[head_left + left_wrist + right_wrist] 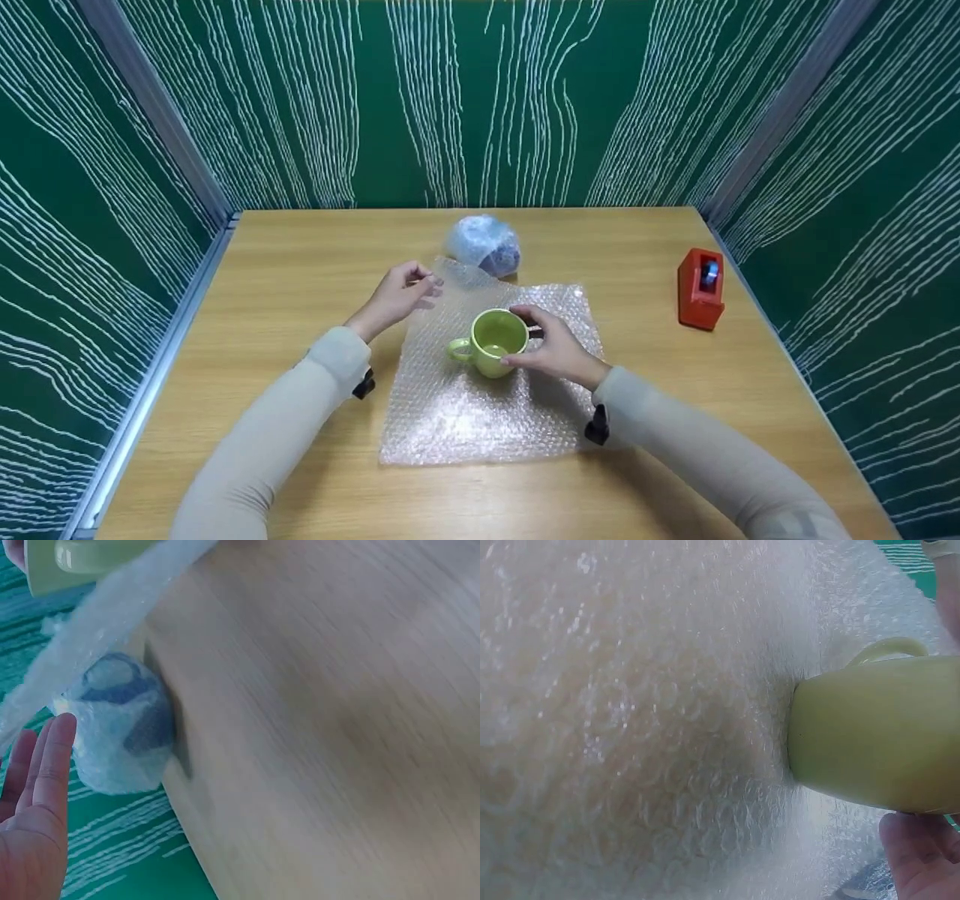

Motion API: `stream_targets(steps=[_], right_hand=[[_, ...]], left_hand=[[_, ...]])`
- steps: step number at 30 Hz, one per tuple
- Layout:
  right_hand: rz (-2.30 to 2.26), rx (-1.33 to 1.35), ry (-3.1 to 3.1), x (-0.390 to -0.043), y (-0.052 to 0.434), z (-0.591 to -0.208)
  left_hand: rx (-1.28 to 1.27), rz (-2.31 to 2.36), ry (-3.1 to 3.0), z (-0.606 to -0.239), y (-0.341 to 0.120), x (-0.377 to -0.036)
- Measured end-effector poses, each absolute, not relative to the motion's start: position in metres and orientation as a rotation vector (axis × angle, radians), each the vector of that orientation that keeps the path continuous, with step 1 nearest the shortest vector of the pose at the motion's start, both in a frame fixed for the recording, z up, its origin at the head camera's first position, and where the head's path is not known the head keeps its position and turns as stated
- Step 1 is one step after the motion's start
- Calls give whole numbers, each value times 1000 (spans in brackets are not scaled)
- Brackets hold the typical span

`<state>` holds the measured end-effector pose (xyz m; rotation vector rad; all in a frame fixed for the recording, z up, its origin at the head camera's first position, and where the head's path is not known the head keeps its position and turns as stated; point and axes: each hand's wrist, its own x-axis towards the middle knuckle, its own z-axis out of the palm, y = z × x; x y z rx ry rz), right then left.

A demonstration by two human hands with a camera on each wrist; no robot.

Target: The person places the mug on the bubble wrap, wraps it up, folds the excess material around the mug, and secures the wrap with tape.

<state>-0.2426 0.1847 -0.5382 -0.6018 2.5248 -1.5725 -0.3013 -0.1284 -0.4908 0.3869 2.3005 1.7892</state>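
Observation:
A light green mug (495,341) stands upright on a sheet of clear bubble wrap (480,409) in the middle of the wooden table (300,262). My right hand (551,346) grips the mug's right side, thumb at the near rim and fingers over the far rim. The right wrist view shows the mug's wall (877,731) on the bubble wrap (630,727). My left hand (401,295) pinches the sheet's far left corner, which is raised a little. In the left wrist view the lifted sheet edge (97,622) runs past my fingers (45,765).
A round object wrapped in bubble wrap (484,244) (120,724) lies just behind the sheet. A red tape dispenser (701,289) stands near the table's right edge. Green patterned walls close in the table on three sides.

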Motion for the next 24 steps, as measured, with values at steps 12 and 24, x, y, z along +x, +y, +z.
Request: stream_targets(steps=[12, 24], right_hand=[[-1562, -598, 2544, -241, 184, -539], [-1639, -662, 2560, -250, 191, -524]], left_hand=[[644, 1775, 2211, -479, -99, -281], [894, 1597, 2338, -475, -81, -266]])
